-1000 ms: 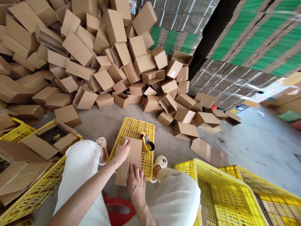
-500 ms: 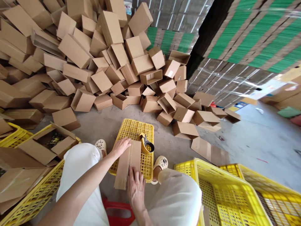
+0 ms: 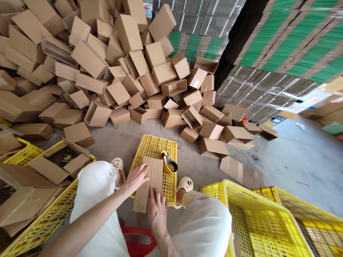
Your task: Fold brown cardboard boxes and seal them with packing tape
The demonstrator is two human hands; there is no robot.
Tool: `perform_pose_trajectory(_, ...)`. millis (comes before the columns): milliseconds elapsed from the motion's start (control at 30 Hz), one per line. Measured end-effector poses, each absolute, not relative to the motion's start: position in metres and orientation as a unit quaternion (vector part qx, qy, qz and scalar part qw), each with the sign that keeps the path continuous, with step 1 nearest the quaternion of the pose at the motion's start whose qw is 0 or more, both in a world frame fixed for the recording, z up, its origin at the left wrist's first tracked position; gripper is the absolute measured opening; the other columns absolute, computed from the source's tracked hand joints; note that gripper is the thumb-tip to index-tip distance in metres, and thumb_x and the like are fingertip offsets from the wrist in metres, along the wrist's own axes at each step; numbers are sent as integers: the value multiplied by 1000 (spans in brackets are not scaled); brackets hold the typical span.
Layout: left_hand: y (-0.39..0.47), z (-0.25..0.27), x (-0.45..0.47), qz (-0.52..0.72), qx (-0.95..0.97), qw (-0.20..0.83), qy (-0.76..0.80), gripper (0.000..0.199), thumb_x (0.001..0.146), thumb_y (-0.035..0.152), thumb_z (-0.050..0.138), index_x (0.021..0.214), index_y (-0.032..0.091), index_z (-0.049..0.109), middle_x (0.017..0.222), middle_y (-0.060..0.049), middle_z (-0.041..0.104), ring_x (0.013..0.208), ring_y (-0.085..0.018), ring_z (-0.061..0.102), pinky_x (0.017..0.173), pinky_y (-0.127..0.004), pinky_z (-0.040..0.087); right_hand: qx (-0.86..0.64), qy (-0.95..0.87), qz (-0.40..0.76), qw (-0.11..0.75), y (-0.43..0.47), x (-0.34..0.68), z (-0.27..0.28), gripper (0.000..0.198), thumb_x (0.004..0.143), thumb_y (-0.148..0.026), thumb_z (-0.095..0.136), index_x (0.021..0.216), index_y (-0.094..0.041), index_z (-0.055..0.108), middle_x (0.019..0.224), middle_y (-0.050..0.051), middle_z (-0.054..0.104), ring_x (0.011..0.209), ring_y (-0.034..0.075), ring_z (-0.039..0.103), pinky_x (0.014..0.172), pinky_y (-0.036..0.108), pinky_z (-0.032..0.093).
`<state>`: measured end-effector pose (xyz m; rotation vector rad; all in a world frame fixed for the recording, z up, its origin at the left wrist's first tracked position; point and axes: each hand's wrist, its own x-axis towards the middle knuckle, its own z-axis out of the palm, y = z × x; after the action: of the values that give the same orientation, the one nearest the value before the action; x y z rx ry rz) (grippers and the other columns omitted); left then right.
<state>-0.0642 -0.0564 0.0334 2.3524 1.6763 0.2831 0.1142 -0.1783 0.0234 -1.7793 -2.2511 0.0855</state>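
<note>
On the near half of the crate (image 3: 155, 143), the left hand (image 3: 137, 177) lies on the carton (image 3: 157, 170), fingers stretched over its left half and clasping nothing. The right hand (image 3: 157, 207) rests closer to the near edge of the crate, fingers slightly bent on the carton beside its seam and not wrapped round it; how hard either hand presses I cannot tell. Half a second ago the left hand reached up to the carton's far end; now it sits a little back toward the person, while the right hand keeps its place. The carton lies as it did, lengthwise, its near end jutting past the crate's near edge. The tape gun (image 3: 167, 164) has not moved, on the crate's right side just beside the carton. Pale shoes (image 3: 186, 184) flank the crate, with white trousers (image 3: 93, 203) nearer. On the near side of the crate shows a red plastic piece (image 3: 138, 244), partly hidden. Left of the crate, a tub (image 3: 48, 219) holds opened boxes (image 3: 49, 168); to its right stand two yellow bins (image 3: 254, 214). Beyond the crate, boxes (image 3: 131, 34) lie heaped, and green-banded stacks (image 3: 289, 39) rise to the far right
</note>
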Motion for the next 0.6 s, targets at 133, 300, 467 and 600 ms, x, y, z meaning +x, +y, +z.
perform_pose_trajectory(133,-77,30,-57,75,804,108,580,62,96,28,69,153,22,47,162,-13,49,127,-32,66,103,-46,59,-604,-783,35,146,-178,115,22,60,104,-17,47,162,-30,43,141,11,65,113,31,59,93,46,46)
perform_pose_trajectory(300,-101,24,-53,58,800,127,584,72,93,24,70,159,28,42,168,-10,44,134,-32,61,105,-47,57,-594,-787,41,163,-177,118,21,52,106,-20,44,157,-28,50,137,11,65,107,30,59,90,44,47)
perform_pose_trajectory(467,-116,24,-59,66,805,150,571,73,90,27,74,158,29,46,169,-8,44,138,-33,57,110,-48,53,-593,-792,30,144,-145,124,34,48,105,-21,46,151,-29,57,131,12,66,105,29,59,87,42,46)
perform_pose_trajectory(600,-94,37,-61,76,798,152,578,57,100,25,59,156,29,50,166,-10,48,132,-29,64,106,-44,55,-582,-809,32,75,-87,125,58,33,109,-29,47,136,-31,67,125,9,68,108,26,59,90,37,43)
